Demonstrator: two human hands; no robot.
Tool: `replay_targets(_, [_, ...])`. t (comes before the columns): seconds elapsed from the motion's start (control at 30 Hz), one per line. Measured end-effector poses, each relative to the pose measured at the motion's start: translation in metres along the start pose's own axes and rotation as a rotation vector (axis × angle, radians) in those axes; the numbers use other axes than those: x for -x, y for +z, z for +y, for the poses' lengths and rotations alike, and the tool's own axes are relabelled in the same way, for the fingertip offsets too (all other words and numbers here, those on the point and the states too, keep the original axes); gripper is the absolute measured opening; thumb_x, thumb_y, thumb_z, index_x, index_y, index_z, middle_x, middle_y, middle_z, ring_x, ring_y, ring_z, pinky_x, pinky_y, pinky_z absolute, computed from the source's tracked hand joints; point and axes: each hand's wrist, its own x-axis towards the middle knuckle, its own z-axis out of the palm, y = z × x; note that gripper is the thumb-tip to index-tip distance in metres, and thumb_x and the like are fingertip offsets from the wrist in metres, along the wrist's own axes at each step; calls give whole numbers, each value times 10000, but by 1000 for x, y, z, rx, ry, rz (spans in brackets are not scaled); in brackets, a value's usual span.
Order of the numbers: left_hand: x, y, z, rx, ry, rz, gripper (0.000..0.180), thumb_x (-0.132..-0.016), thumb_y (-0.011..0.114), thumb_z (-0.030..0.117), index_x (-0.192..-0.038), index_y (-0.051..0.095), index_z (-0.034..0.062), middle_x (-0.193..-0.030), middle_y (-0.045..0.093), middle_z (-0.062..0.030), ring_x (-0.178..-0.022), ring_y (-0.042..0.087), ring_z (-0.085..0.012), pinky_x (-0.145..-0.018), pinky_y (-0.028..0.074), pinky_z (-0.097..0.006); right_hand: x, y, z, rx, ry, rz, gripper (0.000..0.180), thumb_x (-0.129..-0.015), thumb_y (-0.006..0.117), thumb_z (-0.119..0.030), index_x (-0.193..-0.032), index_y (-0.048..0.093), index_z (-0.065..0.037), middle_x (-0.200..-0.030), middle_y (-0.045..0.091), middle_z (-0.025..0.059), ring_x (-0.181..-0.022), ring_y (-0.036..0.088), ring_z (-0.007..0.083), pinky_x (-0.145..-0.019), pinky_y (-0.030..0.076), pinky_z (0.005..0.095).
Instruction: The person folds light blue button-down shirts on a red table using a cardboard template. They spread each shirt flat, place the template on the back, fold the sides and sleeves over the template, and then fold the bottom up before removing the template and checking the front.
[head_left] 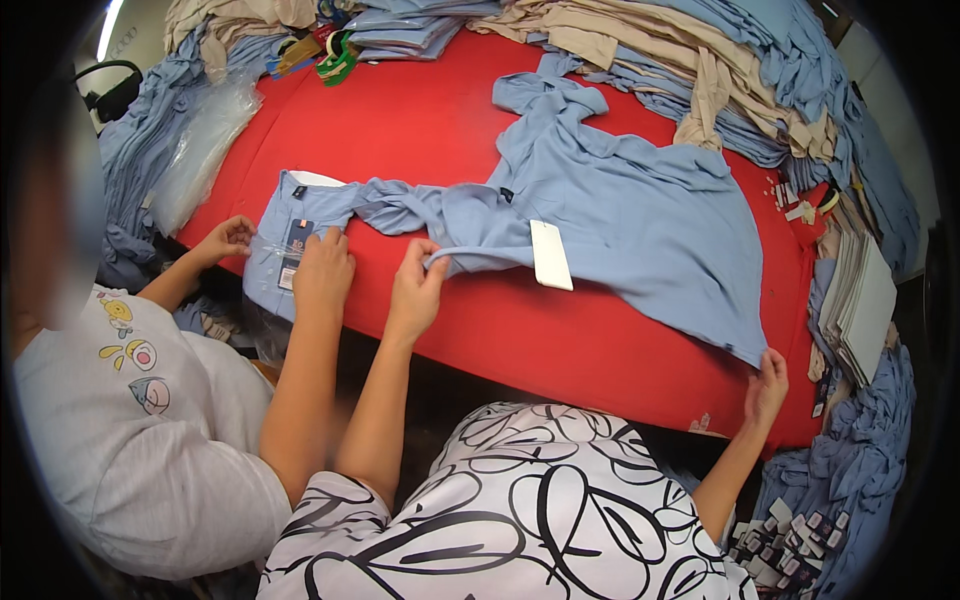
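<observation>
A light blue shirt point(630, 210) lies spread across a red-covered table, one sleeve pointing to the far side and another part stretching left. A blank white card tag point(551, 256) rests on its near edge. My left hand point(417, 288) pinches the shirt's near edge left of the tag. At the near right corner of the shirt, my right hand point(766, 390) has its fingers closed on the hem. Left of me, a co-worker's hands point(325, 268) are at a folded light blue shirt point(268, 232) in clear plastic with a dark tag.
Piles of blue and beige garments point(660, 50) line the table's far side. Clear plastic bags point(205, 150) and tape rolls point(338, 62) lie at the far left. White boards point(858, 300) stand on the right, above a heap of small tags point(790, 545).
</observation>
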Motion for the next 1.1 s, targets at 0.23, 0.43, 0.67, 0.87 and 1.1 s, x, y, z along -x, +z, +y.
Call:
replay_targets(0.23, [-54, -42, 41, -533, 143, 70, 267, -951, 632, 287, -968, 624, 21, -755, 623, -247, -755, 615, -460, -638, 459, -491, -38, 7, -31, 182, 77, -92, 178, -958, 658, -139, -1103, 631, -40, -1036, 633, 32, -952, 609, 144, -787, 522, 343])
replay_targets(0.43, [-83, -48, 164, -724, 337, 306, 324, -991, 565, 310, -855, 556, 16, -787, 615, -229, -800, 615, -447, -664, 467, -508, -78, -8, -120, -38, -342, -31, 260, -992, 600, -99, -1215, 553, 26, -1171, 596, 144, -1095, 594, 234, -985, 508, 402])
replay_targets(0.67, [8, -85, 165, -718, 6, -64, 436, -796, 780, 144, -1185, 614, 36, -1047, 673, -167, -913, 664, -334, -756, 522, -421, 28, -58, -120, 577, 51, -32, 250, -950, 647, -120, -1164, 623, 7, -1186, 606, 78, -1109, 570, 198, -950, 438, 318])
replay_targets(0.87, [-26, -49, 120, -798, 169, -129, 529, -839, 752, 295, -1270, 585, 38, -1118, 640, -147, -1023, 623, -316, -861, 510, -411, 3, 98, -105, 903, -277, -108, 239, -950, 624, -147, -1116, 668, 21, -1087, 652, 87, -1056, 592, 192, -965, 424, 300])
replay_targets(1.1, [-150, 86, 60, -540, 183, -324, 316, -911, 637, 242, -1154, 673, 44, -1160, 652, -146, -1118, 596, -343, -956, 470, -432, -170, 224, -17, 1125, -486, -237, 225, -948, 592, -115, -1141, 665, -25, -1123, 647, 163, -971, 643, 302, -855, 502, 382])
